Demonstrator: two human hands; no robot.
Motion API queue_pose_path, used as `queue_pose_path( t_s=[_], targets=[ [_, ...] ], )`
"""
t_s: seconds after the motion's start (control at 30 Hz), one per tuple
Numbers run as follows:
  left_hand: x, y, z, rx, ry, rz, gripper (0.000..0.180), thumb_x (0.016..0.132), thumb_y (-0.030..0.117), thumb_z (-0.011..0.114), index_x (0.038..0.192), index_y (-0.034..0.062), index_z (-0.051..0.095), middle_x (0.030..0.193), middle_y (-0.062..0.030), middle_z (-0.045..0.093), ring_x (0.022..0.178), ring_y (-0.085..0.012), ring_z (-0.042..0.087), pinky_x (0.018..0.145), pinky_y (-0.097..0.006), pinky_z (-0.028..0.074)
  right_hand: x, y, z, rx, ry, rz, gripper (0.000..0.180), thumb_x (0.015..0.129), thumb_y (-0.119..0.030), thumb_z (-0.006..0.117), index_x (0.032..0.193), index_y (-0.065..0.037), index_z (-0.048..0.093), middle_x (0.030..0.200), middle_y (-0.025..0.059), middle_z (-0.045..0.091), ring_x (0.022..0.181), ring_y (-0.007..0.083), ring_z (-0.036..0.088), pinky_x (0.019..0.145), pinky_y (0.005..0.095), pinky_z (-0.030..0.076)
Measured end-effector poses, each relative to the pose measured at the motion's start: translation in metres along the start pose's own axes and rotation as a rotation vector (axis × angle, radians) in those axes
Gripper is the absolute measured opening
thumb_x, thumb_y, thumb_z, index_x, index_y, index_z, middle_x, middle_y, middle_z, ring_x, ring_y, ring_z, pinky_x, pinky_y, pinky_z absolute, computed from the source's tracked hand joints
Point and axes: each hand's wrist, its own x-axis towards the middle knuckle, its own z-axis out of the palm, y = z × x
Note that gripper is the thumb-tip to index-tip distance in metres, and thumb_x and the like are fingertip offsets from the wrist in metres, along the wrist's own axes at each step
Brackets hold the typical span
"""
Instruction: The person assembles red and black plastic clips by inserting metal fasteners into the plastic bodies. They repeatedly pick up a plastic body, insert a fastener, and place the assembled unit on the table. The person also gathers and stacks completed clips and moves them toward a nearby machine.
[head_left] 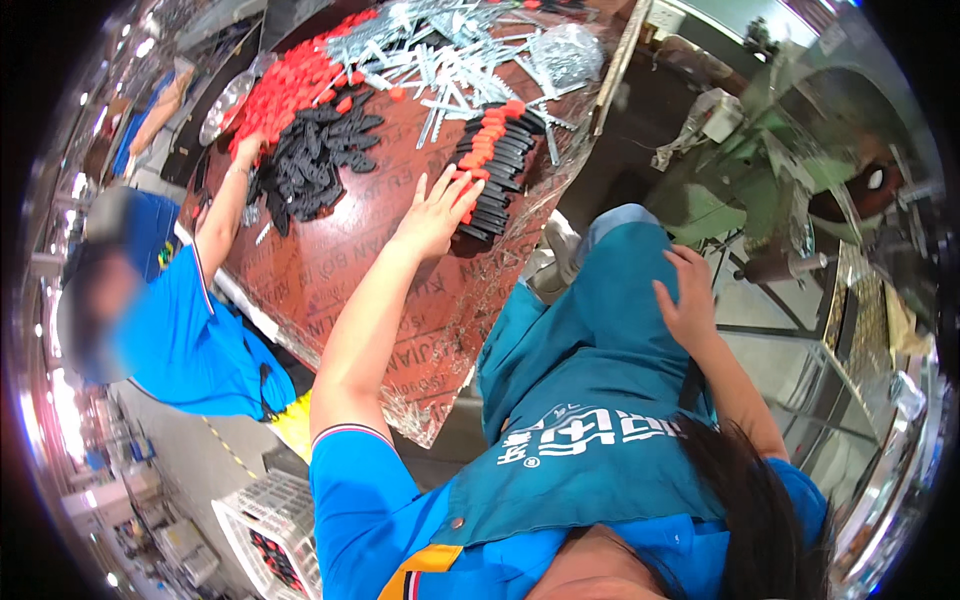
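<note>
One row of black handles [511, 150] topped with red inserts [487, 138] lies near the tabletop's [335, 265] right edge, your left hand [436, 214] spread wide over it — fingertips at the inserts. Your right hand [687, 307] hangs loosely open beside your knee [628, 250]. Each handle looks light, stiff, perhaps slippery — pinch its sides mid-length.

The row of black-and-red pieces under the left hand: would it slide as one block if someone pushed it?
Probably not: the row looks like separate pieces side by side with no visible tie, so it would likely spread. Each piece seems stiff, the black parts showing no sag. They may slide easily, as the tabletop looks smooth and shiny.
</note>
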Motion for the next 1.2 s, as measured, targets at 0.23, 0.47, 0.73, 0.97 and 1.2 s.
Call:
queue_pose_path(
  t_s=[0.23,0.47,0.73,0.97,1.2],
  targets=[
    [-0.011,-0.009,0.019,-0.084,0.008,0.121,0.105,0.063,0.015,0.079,0.152,0.0039,0.025,0.141,-0.0160,0.038,0.146,-0.0331,0.024,0.121,-0.051,0.018,-0.071,-0.013,-0.030,-0.022,0.176,0.303,0.039,0.089,-0.014,0.064,0.124,0.001,0.055,0.129,0.0186,0.052,0.118,0.0378,0.050,0.103,0.0442,0.040],
    [0.007,-0.014,0.014,-0.079,0.081,0.256,0.080,0.066,0.019,0.074,0.137,0.0014,0.042,0.132,-0.0169,0.042,0.132,-0.0372,0.037,0.116,-0.048,0.029,-0.076,-0.017,-0.039,0.010,0.150,0.343,0.039,0.088,-0.015,0.063,0.123,0.000,0.055,0.129,0.0175,0.051,0.119,0.0367,0.050,0.103,0.0426,0.041],
    [-0.002,-0.014,0.001,0.045,0.081,0.291,0.081,0.062,0.021,0.076,0.133,0.0002,0.043,0.138,-0.0167,0.040,0.133,-0.0368,0.036,0.112,-0.048,0.032,-0.085,0.010,-0.045,0.124,0.113,0.390,0.038,0.090,-0.012,0.062,0.125,-0.002,0.055,0.130,0.0158,0.051,0.115,0.0321,0.054,0.090,0.0379,0.049],
    [-0.006,-0.004,0.001,-0.051,0.027,0.208,0.088,0.060,0.016,0.077,0.138,-0.0007,0.039,0.136,-0.0162,0.045,0.130,-0.0326,0.042,0.110,-0.045,0.032,-0.085,0.030,-0.031,0.201,0.059,0.356,0.036,0.091,-0.012,0.062,0.125,-0.001,0.054,0.130,0.0143,0.051,0.112,0.0277,0.056,0.088,0.0340,0.049],
    [0.013,0.007,-0.003,0.033,-0.059,0.201,0.086,0.060,0.015,0.076,0.137,0.0006,0.041,0.135,-0.0151,0.047,0.126,-0.0332,0.044,0.107,-0.045,0.033,-0.082,0.034,-0.018,0.278,0.033,0.333,0.035,0.091,-0.011,0.063,0.124,-0.003,0.055,0.129,0.0151,0.051,0.111,0.0303,0.057,0.087,0.0368,0.051]
  ],
)
